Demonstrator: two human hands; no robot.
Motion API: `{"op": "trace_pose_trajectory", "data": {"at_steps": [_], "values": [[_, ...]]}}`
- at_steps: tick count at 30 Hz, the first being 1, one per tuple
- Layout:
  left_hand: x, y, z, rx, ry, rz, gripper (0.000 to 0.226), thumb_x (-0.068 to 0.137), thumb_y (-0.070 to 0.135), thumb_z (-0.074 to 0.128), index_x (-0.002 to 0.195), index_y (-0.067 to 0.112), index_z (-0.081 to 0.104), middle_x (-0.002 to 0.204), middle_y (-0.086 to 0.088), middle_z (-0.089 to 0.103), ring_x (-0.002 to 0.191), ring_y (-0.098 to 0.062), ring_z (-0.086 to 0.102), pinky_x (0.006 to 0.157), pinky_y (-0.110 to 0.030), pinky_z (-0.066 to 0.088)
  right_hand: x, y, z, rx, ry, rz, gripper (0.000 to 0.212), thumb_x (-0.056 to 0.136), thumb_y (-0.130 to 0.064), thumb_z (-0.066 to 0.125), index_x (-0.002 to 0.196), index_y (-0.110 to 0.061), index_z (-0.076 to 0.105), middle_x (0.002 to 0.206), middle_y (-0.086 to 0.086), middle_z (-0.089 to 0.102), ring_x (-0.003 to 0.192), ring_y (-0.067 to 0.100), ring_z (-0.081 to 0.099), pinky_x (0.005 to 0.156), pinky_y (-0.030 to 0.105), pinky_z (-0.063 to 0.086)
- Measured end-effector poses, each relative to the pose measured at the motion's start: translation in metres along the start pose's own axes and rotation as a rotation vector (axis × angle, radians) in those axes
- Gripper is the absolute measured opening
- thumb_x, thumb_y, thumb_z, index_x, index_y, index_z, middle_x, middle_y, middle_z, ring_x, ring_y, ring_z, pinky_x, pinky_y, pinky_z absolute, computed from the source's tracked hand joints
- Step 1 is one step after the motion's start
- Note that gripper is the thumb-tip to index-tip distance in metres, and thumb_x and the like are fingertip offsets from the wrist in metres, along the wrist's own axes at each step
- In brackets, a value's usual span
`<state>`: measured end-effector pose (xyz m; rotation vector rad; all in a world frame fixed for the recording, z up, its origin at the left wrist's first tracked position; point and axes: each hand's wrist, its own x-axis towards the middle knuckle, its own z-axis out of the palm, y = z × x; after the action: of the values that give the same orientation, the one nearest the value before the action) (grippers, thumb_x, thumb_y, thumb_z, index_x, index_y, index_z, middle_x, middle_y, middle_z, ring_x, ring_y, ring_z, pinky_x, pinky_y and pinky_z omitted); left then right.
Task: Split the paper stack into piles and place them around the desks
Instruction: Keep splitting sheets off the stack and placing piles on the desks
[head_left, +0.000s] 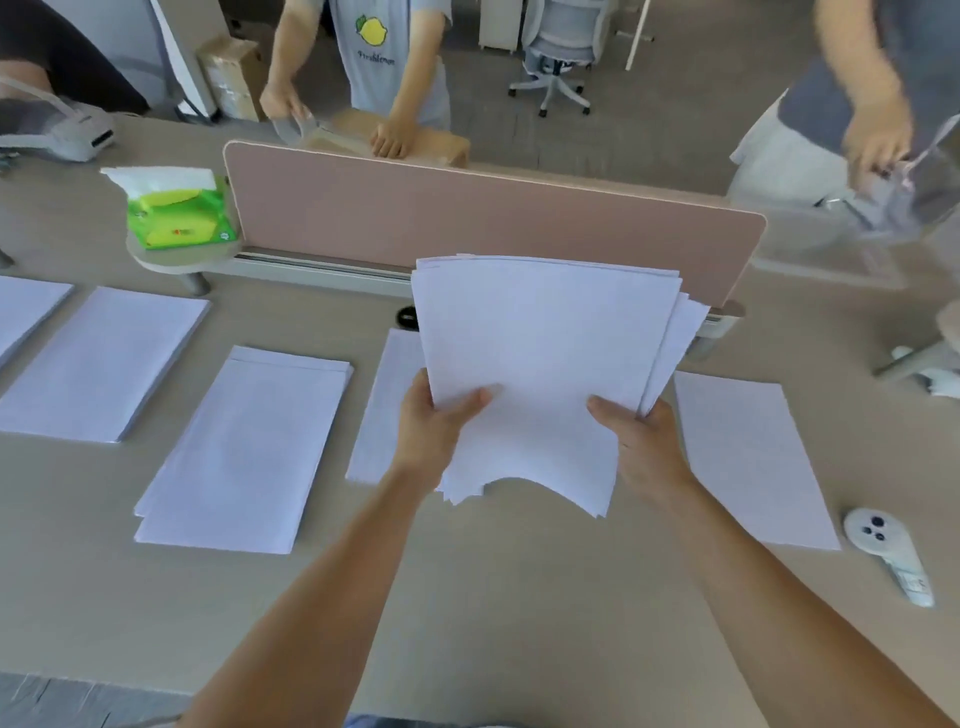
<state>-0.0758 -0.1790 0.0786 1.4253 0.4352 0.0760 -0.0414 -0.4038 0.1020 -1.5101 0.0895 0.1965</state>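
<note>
Two bare forearms reach in from six o'clock. The left hand (432, 431) and the right hand (644, 447) each grip a lower corner of the paper stack (545, 353), thumbs curled over the top sheet and fingers hidden beneath. The stack is held in the air at the centre of the view, tilted up toward twelve.

The desk (519, 597) fills most of the view, with a pink divider panel (467, 218) standing across it at twelve. Finished piles lie flat in a row:

- a cropped far-left pile (21, 306) at nine
- a second pile (104, 364) beside it
- a third pile (244, 452) at about eight
- a fourth pile (384, 410) partly hidden behind the left hand
- a thin right-hand pile (748, 457) at three

A green tissue pack (176, 213) sits at ten, and a small white handheld device (888, 551) lies at four.

The held sheets fan out at the right edge and sag along the near edge. It would probably help to square them first, then slide off an even batch with one thumb while the other hand holds the remainder. The batch should go down flat, well apart from the neighbouring piles. The desk under the stack cannot be seen.
</note>
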Motion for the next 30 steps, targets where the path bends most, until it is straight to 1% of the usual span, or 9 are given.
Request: {"op": "trace_pose_trajectory", "data": {"at_steps": [2, 6, 8, 15, 18, 21, 24, 26, 30], "values": [[-0.008, -0.002, 0.033, 0.026, -0.012, 0.021, 0.056, 0.069, 0.028, 0.086, 0.118, 0.017, 0.063, 0.110, 0.001, 0.075, 0.099, -0.018, 0.073, 0.080, -0.037, 0.060, -0.004, -0.003, -0.038, -0.009, -0.013, -0.016, 0.016, 0.082, -0.011, 0.073, 0.094, -0.020, 0.079, 0.106, 0.007, 0.077, 0.107, 0.032, 0.070, 0.099, 0.052, 0.051], [-0.027, -0.012, 0.087, 0.062, -0.030, 0.035, 0.033, 0.070, 0.018, 0.080, 0.101, 0.013, 0.071, 0.093, 0.001, 0.078, 0.088, -0.017, 0.075, 0.075, -0.041, 0.061, -0.016, -0.003, -0.098, 0.006, -0.030, -0.037, 0.020, 0.075, -0.019, 0.077, 0.095, -0.021, 0.077, 0.103, 0.010, 0.073, 0.103, 0.034, 0.069, 0.095, 0.048, 0.050], [-0.034, -0.020, 0.106, 0.074, -0.032, 0.044, 0.036, 0.070, 0.015, 0.079, 0.104, 0.014, 0.069, 0.096, 0.000, 0.078, 0.091, -0.020, 0.074, 0.076, -0.042, 0.061, -0.020, -0.002, -0.121, 0.007, -0.030, -0.026, 0.016, 0.072, -0.023, 0.078, 0.088, -0.025, 0.079, 0.098, 0.008, 0.072, 0.096, 0.028, 0.067, 0.092, 0.046, 0.049], [-0.043, -0.041, 0.137, 0.227, 0.011, 0.055, 0.050, 0.064, 0.028, 0.085, 0.110, 0.020, 0.067, 0.106, 0.003, 0.074, 0.099, -0.016, 0.071, 0.080, -0.035, 0.061, -0.029, 0.017, -0.166, 0.012, -0.006, 0.011, 0.024, 0.087, 0.003, 0.070, 0.088, -0.021, 0.076, 0.091, -0.001, 0.076, 0.089, 0.020, 0.070, 0.091, 0.045, 0.053], [-0.044, -0.043, 0.142, 0.286, 0.000, 0.055, 0.044, 0.062, 0.032, 0.087, 0.102, 0.027, 0.070, 0.100, 0.008, 0.076, 0.095, -0.012, 0.072, 0.079, -0.035, 0.060, -0.027, 0.024, -0.177, 0.015, 0.009, 0.014, 0.022, 0.086, 0.003, 0.070, 0.091, -0.018, 0.075, 0.089, 0.000, 0.075, 0.085, 0.031, 0.070, 0.082, 0.040, 0.053], [-0.046, -0.047, 0.142, 0.303, -0.064, 0.025, 0.048, 0.065, 0.013, 0.091, 0.100, 0.030, 0.064, 0.100, 0.009, 0.075, 0.096, -0.010, 0.072, 0.077, -0.024, 0.056, -0.026, 0.036, -0.187, -0.014, 0.007, 0.092, 0.021, 0.080, 0.005, 0.076, 0.090, -0.013, 0.074, 0.085, -0.004, 0.078, 0.079, 0.020, 0.074, 0.080, 0.036, 0.052], [-0.040, -0.049, 0.146, 0.284, -0.105, 0.045, 0.057, 0.066, 0.002, 0.089, 0.114, 0.016, 0.062, 0.112, 0.000, 0.073, 0.105, -0.013, 0.070, 0.078, -0.017, 0.054, -0.027, 0.042, -0.189, -0.021, 0.003, 0.150, 0.020, 0.078, 0.002, 0.078, 0.093, -0.012, 0.073, 0.091, 0.000, 0.078, 0.083, 0.018, 0.075, 0.081, 0.041, 0.056], [-0.039, -0.044, 0.158, 0.240, -0.122, 0.034, 0.057, 0.071, -0.003, 0.085, 0.120, 0.006, 0.058, 0.109, -0.001, 0.073, 0.097, -0.005, 0.071, 0.076, -0.017, 0.053, -0.025, 0.043, -0.188, 0.052, 0.043, 0.171, 0.016, 0.080, 0.003, 0.076, 0.090, -0.010, 0.073, 0.089, 0.001, 0.078, 0.082, 0.019, 0.074, 0.079, 0.041, 0.057], [-0.042, -0.038, 0.179, 0.196, -0.044, 0.093, 0.032, 0.078, 0.008, 0.083, 0.097, 0.013, 0.058, 0.070, 0.014, 0.059, 0.056, 0.010, 0.057, 0.055, -0.006, 0.043, -0.022, 0.039, -0.183, 0.116, 0.081, 0.157, 0.014, 0.080, -0.001, 0.077, 0.085, -0.014, 0.076, 0.090, 0.003, 0.077, 0.087, 0.024, 0.073, 0.085, 0.046, 0.057]]}}
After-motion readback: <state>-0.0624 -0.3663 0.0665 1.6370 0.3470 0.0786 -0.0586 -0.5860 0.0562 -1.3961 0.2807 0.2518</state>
